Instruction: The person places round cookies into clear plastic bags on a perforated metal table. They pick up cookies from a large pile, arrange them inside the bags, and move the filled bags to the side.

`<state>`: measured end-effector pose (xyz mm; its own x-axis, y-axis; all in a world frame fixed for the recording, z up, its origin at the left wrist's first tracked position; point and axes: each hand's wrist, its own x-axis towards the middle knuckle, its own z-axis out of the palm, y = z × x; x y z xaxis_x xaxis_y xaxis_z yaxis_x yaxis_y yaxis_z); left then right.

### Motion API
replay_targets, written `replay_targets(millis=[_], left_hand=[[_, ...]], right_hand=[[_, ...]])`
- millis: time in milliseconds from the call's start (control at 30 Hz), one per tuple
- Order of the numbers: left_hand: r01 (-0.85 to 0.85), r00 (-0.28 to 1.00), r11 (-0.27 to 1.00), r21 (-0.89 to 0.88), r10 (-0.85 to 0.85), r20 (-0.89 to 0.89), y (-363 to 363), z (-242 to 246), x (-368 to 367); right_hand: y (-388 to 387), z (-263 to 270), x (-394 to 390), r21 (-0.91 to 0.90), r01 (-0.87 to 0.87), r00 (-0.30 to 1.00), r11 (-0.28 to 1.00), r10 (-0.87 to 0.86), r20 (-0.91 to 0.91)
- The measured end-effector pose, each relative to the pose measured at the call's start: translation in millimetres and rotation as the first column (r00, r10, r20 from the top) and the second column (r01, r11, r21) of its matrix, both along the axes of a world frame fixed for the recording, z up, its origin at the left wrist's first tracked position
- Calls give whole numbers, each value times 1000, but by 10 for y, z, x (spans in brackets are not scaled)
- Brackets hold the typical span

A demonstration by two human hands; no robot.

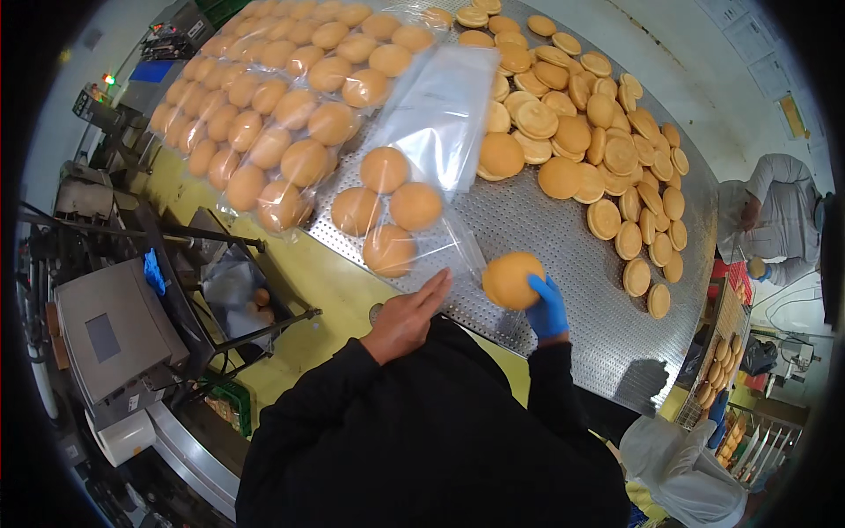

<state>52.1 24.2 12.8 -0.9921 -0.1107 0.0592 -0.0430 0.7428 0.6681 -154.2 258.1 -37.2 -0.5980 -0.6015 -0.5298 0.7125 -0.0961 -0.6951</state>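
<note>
My right hand (549, 306), in a blue glove, holds a round golden bun (513, 280) above the perforated metal table. My bare left hand (412, 310) has its fingers extended near the mouth of a clear plastic bag (449, 254); whether they touch it I cannot tell. Inside that bag lie several buns (389, 251). Beyond it rests a stack of flat, clear bags (432, 109). Filled bags of buns (270, 148) cover the far left of the table. A loose heap of buns (571, 135) spreads over the right side.
The perforated metal table (574, 244) has its near edge at my body. At left stand a grey machine (115, 330) and a dark-framed bin (241, 297). Two other people (785, 218) are at the right, near racks of buns (719, 366).
</note>
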Motion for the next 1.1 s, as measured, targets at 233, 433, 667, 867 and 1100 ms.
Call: replay_targets(millis=[233,433,667,867,1100], left_hand=[[95,992,995,15,-94,-83,0,10,153],[128,986,991,-33,-130,-108,5,-57,239],[178,978,984,-15,-178,-108,-16,-195,387],[233,958,965,119,-207,-199,61,-380,302],[213,973,869,447,-147,-179,326,-374,-266]], right_hand=[[-164,10,807,-160,-80,990,984,98,103],[-422,-187,1330,-82,61,994,995,-53,99],[-750,-212,1551,303,-212,871,929,320,-372],[-1034,-1204,1383,92,-41,866,995,81,-493],[-555,-285,1030,201,316,948,927,-301,-102]])
